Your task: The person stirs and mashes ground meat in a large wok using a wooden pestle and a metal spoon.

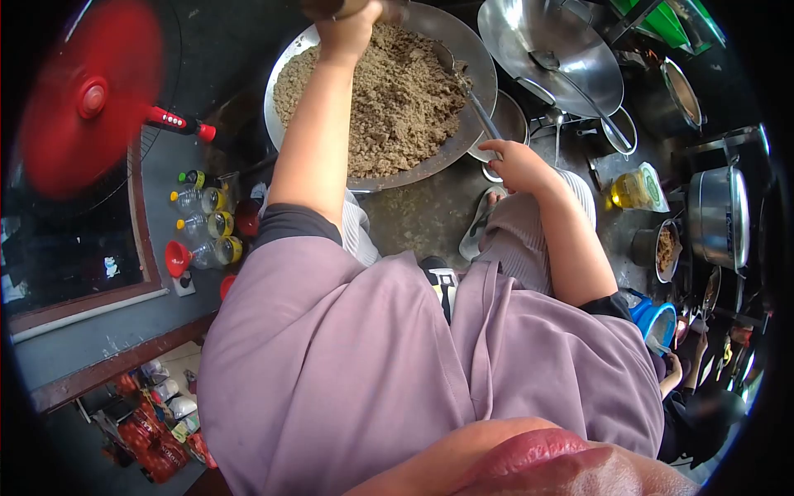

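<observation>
A large wok [488, 78] holds a heap of crumbly brown ground food [405, 107]. Over its far side, my left hand [346, 35] is closed around a brown, blurred, handle-like piece [327, 8] that runs across the top edge of the view; I cannot tell what it belongs to. At the wok's right, my right hand [519, 168] grips the long metal handle of a ladle [482, 114]. The ladle's head lies at the right side of the food, partly buried in it.
A second wok [529, 33] with a ladle stands at the upper right. Oil in a plastic pouch [638, 192], a big pot [718, 217] and a blue bucket [657, 322] are on the right. Left are a red fan [93, 97] and several bottles [198, 225]. Another person [691, 413] is lower right.
</observation>
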The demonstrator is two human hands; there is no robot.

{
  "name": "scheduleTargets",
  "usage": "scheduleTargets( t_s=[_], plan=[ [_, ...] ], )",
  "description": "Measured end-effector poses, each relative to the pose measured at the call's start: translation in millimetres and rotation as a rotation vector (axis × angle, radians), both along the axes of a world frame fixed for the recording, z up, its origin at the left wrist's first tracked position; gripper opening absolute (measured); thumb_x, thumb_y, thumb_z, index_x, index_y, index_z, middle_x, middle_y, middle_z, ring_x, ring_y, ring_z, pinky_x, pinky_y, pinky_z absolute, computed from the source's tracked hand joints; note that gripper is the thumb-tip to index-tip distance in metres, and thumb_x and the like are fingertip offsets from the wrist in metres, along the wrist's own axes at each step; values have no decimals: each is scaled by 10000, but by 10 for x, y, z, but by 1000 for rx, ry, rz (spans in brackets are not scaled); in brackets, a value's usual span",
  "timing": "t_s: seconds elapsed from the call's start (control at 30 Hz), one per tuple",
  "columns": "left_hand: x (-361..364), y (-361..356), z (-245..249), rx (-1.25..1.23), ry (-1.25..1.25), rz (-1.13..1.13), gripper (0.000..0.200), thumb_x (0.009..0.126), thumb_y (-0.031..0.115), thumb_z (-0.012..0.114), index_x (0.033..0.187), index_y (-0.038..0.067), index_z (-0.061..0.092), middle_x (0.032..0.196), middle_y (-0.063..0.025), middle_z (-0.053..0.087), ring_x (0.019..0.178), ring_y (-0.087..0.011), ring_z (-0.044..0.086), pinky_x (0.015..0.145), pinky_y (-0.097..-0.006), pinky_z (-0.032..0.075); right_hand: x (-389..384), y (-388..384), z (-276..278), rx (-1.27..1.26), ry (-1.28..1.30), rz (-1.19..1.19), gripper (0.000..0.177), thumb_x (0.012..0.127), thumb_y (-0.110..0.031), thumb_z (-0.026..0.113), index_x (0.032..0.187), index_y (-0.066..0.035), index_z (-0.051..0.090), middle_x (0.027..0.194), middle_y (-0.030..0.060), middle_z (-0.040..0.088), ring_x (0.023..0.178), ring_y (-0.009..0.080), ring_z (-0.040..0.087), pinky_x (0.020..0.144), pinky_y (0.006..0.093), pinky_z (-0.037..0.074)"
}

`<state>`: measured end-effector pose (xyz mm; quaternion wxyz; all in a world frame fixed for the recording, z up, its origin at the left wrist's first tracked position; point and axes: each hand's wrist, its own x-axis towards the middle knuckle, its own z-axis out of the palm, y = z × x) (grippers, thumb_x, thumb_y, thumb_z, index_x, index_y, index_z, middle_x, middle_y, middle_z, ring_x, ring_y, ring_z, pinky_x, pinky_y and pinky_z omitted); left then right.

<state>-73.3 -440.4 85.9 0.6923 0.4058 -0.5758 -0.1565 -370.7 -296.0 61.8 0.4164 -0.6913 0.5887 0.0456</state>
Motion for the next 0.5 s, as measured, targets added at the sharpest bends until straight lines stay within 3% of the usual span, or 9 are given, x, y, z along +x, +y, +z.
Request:
scheduleTargets(
  t_s=[0.1, 0.27, 0.3, 0.37, 0.43, 0.5],
  plan=[
    [123, -150, -760, 52, -99, 21, 187, 684, -34, 697, 781, 98, 606, 823, -23, 649, 785, -147, 624, 754, -324, 510, -8, 10, 12, 5, -5, -13, 374, 927, -114, 535, 1298, -139, 573, 935, 180, 696, 616, 264, 682, 602, 376, 569],
    [-170, 99, 145, 10, 282, -162, 165, 693, -35, 670, 768, 90, 593, 801, 8, 618, 750, -142, 602, 715, -302, 496, -46, 7, 15, 7, -9, -20, 374, 928, -111, 534, 1299, -135, 573, 954, 183, 694, 639, 264, 689, 605, 371, 574],
    [-249, 266, 468, -95, 99, -62, 223, 699, -80, 629, 829, 94, 582, 812, -8, 591, 769, -142, 584, 716, -302, 484, -39, 12, 28, 4, -14, -21, 373, 928, -110, 533, 1299, -133, 573, 953, 183, 694, 638, 262, 689, 605, 371, 574],
    [-295, 317, 577, -164, 119, -58, 200, 696, -60, 634, 809, 97, 584, 799, 0, 586, 755, -144, 582, 707, -305, 479, -16, 10, 54, 2, -1, -1, 372, 931, -110, 530, 1301, -131, 570, 940, 184, 693, 635, 260, 687, 599, 370, 574],
    [-190, 195, 306, -94, 13, 0, 190, 689, -58, 622, 798, 92, 583, 794, -3, 589, 753, -143, 583, 700, -306, 475, -14, 3, 67, 19, 12, -6, 371, 933, -113, 531, 1301, -136, 569, 931, 184, 691, 634, 260, 686, 595, 371, 575],
    [-9, -64, -385, 53, -50, 25, 179, 678, -20, 689, 791, 96, 614, 815, 6, 627, 750, -135, 598, 741, -306, 496, -44, -11, -40, 9, 4, 7, 368, 933, -114, 532, 1298, -139, 571, 931, 184, 689, 630, 260, 685, 589, 372, 576]
  ],
)
